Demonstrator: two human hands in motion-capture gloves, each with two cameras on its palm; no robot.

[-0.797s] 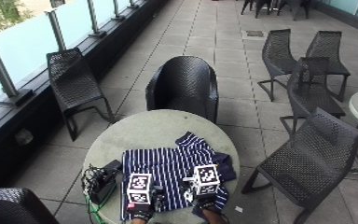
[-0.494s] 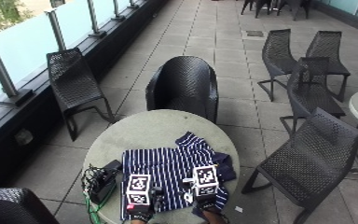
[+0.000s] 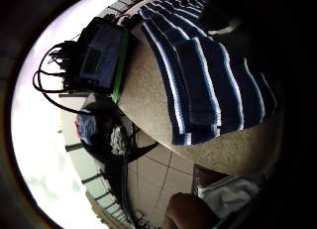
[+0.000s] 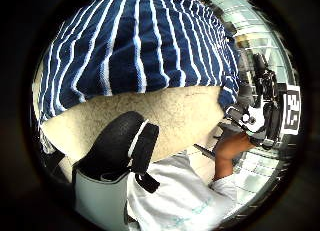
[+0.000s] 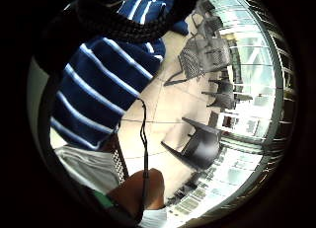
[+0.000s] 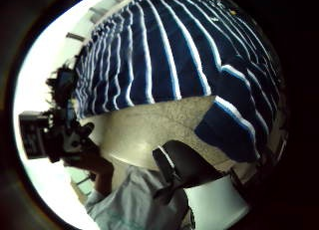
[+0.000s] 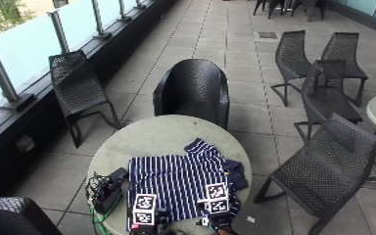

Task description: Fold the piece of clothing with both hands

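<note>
A navy shirt with white stripes point(image 7: 181, 178) lies spread flat on the round stone table point(image 7: 155, 132), one sleeve pointing toward the far side. My left hand point(image 7: 148, 219) hovers at the shirt's near hem on the left. My right hand point(image 7: 215, 220) hovers at the near hem on the right. In the left thumb side view the hem point(image 4: 150, 91) lies flat on the table and the gloved thumb point(image 4: 122, 143) sticks out over bare stone, holding nothing. The right thumb point(image 6: 182, 165) likewise stands off the hem point(image 6: 164, 98).
A black device with tangled cables point(image 7: 106, 188) sits at the table's left edge beside the shirt. Black woven chairs stand beyond the table point(image 7: 191, 90), to its right point(image 7: 325, 166) and at the left by the railing point(image 7: 77, 88).
Both hands have drawn back slightly toward the table's near edge. The shirt lies as before.
</note>
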